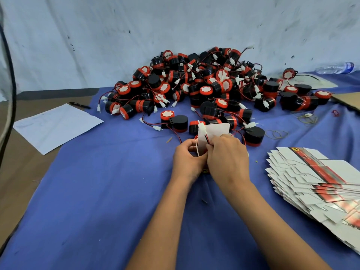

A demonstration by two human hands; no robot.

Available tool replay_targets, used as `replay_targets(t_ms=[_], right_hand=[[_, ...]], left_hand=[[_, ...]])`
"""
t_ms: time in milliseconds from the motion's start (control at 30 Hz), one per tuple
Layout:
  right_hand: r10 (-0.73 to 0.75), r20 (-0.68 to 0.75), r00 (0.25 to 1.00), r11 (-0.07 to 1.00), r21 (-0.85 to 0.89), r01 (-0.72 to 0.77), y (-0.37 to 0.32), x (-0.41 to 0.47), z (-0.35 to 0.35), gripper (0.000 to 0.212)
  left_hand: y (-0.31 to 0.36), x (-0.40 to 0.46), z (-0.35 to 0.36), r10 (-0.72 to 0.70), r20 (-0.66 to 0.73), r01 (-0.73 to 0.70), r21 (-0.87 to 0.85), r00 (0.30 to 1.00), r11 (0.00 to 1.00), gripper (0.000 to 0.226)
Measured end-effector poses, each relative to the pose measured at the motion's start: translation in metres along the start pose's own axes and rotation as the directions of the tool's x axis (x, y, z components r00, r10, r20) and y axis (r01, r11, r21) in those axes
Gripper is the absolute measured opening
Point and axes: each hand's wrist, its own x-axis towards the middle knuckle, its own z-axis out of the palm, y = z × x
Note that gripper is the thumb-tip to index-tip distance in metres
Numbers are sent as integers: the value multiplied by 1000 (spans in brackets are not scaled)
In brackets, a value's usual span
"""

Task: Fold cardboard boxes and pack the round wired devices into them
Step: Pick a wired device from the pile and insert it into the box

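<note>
A small white cardboard box stands between my hands over the blue cloth, its top flap raised. My left hand grips the box from the left side. My right hand curls over its right side and pinches a red-and-black wire with a white connector at the box opening. The device inside is mostly hidden by my hands. A big pile of round black-and-red wired devices lies behind. A fanned stack of flat white box blanks with red stripes lies at the right.
A white paper sheet and a black pen lie at the left on the brown table. Rubber bands sit right of the pile. A plastic water bottle lies at the far right by the wall.
</note>
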Motion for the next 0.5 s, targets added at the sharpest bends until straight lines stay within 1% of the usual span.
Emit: replay_targets(t_ms=[67, 167, 233, 300, 400, 433, 500], right_hand=[[37, 10, 999, 999, 2, -37, -1, 1, 1, 18], [147, -3, 989, 986, 83, -146, -6, 2, -1, 12], [178, 0, 984, 980, 94, -177, -9, 4, -2, 11], [171, 50, 984, 980, 93, -175, -8, 6, -2, 14], [136, 135, 981, 965, 204, -162, -2, 12, -3, 13], [128, 154, 980, 963, 218, -160, -2, 13, -4, 14], [88, 200, 976, 979, 163, -122, -5, 16, -5, 19]], left_hand=[[1, 0, 0, 3, 2, -3, 2, 1000, 1000, 15], [1, 2, 1, 8, 7, -9, 17, 1000, 1000, 18], [-1, 3, 0, 12, 12, -13, 30, 1000, 999, 19], [-2, 4, -1, 17, 16, -18, 29, 1000, 999, 17], [-1, 2, -1, 30, 17, -30, 11, 999, 999, 17], [0, 2, -1, 35, 19, -36, 11, 999, 999, 16], [1, 1, -1, 34, 30, -34, 1, 999, 999, 10]])
